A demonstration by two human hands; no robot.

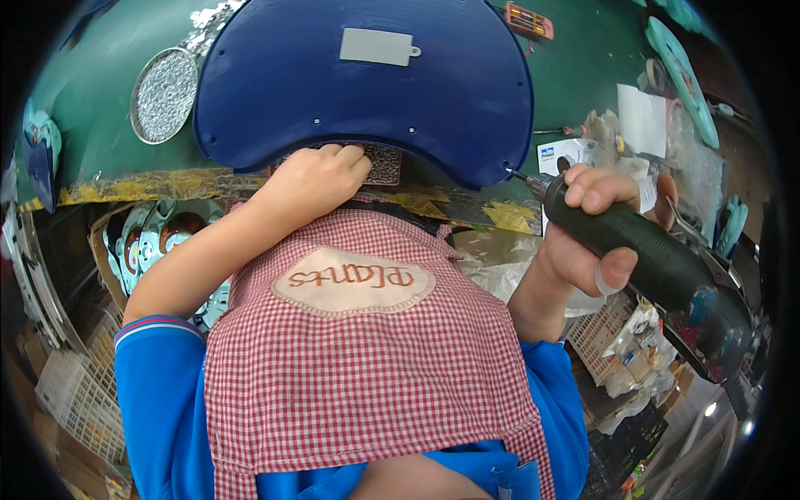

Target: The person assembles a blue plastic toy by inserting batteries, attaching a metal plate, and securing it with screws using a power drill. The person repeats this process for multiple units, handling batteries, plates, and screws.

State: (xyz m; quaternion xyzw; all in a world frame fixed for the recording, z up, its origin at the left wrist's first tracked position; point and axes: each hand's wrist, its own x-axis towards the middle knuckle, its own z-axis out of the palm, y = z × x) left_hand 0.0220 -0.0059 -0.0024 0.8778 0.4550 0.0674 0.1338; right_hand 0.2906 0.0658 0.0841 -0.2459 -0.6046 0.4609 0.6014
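Observation:
A dark blue curved plastic panel (275, 75) lies on the green workbench in front of me. My right hand (596, 217) is wrapped around a black electric screwdriver (642, 246). Its bit reaches the screw hole at the panel's near right corner. At the panel's inward-curving near edge, my left hand (325, 177) is curled over a small tray of screws (383, 165). Its fingertips are hidden, so whatever they pinch does not show. A small pale grey cover plate (371, 47) with a tab rests on the panel's upper middle.
A round dish (164, 96) heaped with small metal screws stands left of the panel, with loose metal pieces behind it. A red case (529, 21) lies at the far right. Plastic bags (696, 183) and a white paper (642, 119) crowd the right side. Baskets stand below the bench.

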